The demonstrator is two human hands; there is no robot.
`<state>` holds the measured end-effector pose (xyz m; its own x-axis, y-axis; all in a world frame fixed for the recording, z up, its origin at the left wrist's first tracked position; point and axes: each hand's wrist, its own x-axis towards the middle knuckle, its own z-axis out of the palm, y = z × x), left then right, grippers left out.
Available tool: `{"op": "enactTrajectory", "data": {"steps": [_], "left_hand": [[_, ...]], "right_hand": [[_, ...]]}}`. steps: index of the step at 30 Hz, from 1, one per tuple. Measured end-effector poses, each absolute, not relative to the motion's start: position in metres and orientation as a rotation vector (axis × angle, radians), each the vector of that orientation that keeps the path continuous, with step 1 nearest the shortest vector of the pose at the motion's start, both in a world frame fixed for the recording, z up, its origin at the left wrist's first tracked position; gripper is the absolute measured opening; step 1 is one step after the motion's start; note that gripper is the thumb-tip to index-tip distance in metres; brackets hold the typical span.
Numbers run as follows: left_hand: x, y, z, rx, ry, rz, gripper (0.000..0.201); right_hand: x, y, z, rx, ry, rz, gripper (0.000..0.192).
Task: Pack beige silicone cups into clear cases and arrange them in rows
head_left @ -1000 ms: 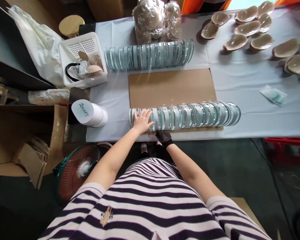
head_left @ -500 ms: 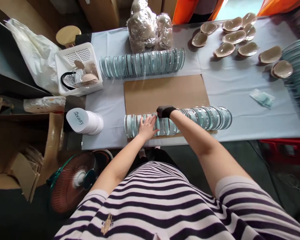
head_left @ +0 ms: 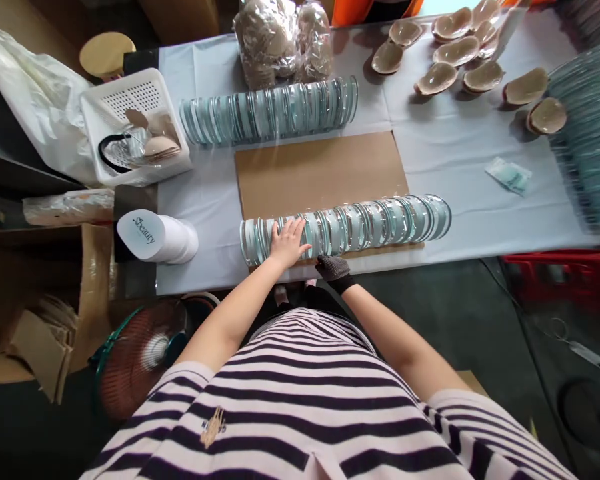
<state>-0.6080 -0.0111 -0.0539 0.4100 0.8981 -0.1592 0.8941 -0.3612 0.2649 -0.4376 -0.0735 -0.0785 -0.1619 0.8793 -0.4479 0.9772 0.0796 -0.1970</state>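
A long row of clear and pale-blue nested plastic pieces (head_left: 375, 223) lies on its side along the near edge of the table, partly over brown cardboard. My bare left hand (head_left: 287, 243) rests on its left part with the fingers spread. My right hand (head_left: 334, 268), in a dark glove, is at the near side of the row, right of my left hand. Its fingers look curled in against the lower edge of the row; whether anything is between them is hidden. A similar row (head_left: 270, 112) lies farther back.
A cardboard sheet (head_left: 320, 167) lies between the rows. On the left stand a white basket (head_left: 173, 163) and a white stack with a printed top (head_left: 147, 235). Beige curved cups (head_left: 437, 79), a small packet (head_left: 509, 176) and more clear plastic (head_left: 590, 133) are on the right. Below left is a fan (head_left: 135, 360).
My right hand has come from the far side of the row, over it, down to its near edge. My left hand stays on the row. The view has shifted slightly.
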Motion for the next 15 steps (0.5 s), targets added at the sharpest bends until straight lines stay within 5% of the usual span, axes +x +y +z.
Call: {"op": "enactTrajectory", "data": {"steps": [8, 15], "left_hand": [[-0.610, -0.014, -0.056, 2.384, 1.555, 0.011, 0.071], [-0.602, -0.011, -0.046, 2.369, 1.526, -0.023, 0.075]], "right_hand": [[-0.447, -0.086, -0.119, 1.892, 2.066, -0.734, 0.052], [-0.403, -0.069, -0.067, 1.964, 2.260, -0.601, 0.049]]}}
